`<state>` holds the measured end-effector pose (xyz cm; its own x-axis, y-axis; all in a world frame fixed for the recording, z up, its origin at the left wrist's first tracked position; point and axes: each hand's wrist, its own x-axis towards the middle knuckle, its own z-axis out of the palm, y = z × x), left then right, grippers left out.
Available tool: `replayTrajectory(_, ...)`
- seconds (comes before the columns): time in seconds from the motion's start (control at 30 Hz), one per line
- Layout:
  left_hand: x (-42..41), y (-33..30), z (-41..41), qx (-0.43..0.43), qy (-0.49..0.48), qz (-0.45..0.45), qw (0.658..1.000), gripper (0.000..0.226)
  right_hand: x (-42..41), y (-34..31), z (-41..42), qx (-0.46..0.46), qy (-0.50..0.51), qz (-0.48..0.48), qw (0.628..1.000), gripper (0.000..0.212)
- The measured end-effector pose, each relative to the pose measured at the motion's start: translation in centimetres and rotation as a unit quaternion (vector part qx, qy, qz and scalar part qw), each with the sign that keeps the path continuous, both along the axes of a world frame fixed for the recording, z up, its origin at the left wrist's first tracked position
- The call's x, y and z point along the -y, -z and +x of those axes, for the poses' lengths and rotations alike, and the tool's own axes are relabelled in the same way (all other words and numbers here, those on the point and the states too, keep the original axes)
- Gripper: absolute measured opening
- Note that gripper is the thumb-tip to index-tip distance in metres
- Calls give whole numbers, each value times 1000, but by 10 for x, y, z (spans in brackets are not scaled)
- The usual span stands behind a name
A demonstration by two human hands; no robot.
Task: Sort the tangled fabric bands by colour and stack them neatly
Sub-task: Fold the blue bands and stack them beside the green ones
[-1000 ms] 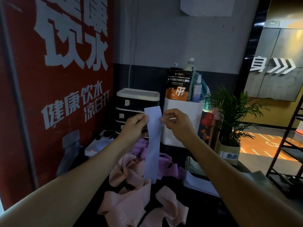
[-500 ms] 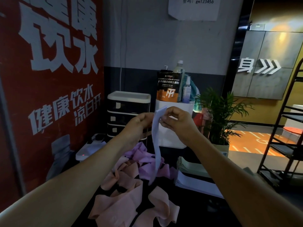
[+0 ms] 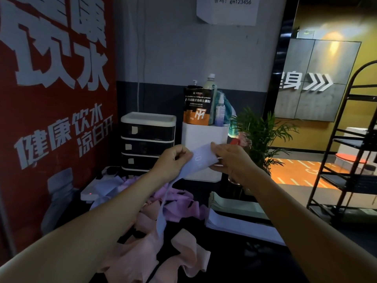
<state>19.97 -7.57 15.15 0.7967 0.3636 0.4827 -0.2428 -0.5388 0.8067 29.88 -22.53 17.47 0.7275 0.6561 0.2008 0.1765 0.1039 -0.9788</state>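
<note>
A pale blue fabric band [image 3: 201, 160] is held up above the dark table. My left hand [image 3: 173, 160] pinches its left edge and my right hand [image 3: 230, 160] pinches its right end. The top of the band lies slanted between the hands, and the rest hangs down twisted toward the pile. Below lie tangled purple bands [image 3: 179, 205] and pink bands [image 3: 146, 256]. Two neat stacks sit at the right: a green one [image 3: 234, 205] behind a pale blue one [image 3: 240, 225].
A black-and-white drawer unit [image 3: 148, 139] and a white bin [image 3: 204, 135] holding a pouch and bottles stand at the back. A potted plant [image 3: 263, 135] is right of them. A black metal rack [image 3: 350, 160] stands at far right. A red sign wall [image 3: 51, 99] lies to the left.
The band hung straight between my hands a second ago. Its top has since been turned sideways and now lies slanted between them, while the hanging part has twisted. The view shifted slightly.
</note>
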Motion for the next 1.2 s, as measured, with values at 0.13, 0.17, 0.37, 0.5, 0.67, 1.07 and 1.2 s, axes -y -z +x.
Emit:
replayTrajectory(0.13,0,2,0,-14,-3,-4,1000,21,-6,6,1,72,51,-29,996,8)
replayTrajectory(0.17,0,2,0,-21,2,-7,1000,19,-7,6,1,83,59,-25,995,6)
replayTrajectory(0.37,2,-7,5,-46,54,-19,997,9,-9,-6,-3,155,72,23,985,4)
replayTrajectory(0.5,10,-20,13,-15,50,-68,996,7,-4,-9,-3,104,64,60,991,5)
replayTrajectory(0.67,22,-37,22,56,74,-224,970,6,0,23,-5,110,-19,-57,992,12)
replayTrajectory(1.07,25,-10,40,85,13,-414,906,23,66,65,42,285,19,-329,900,16)
replayTrajectory(1.2,37,22,54,76,-28,-441,894,31,99,91,57,298,30,-408,862,35)
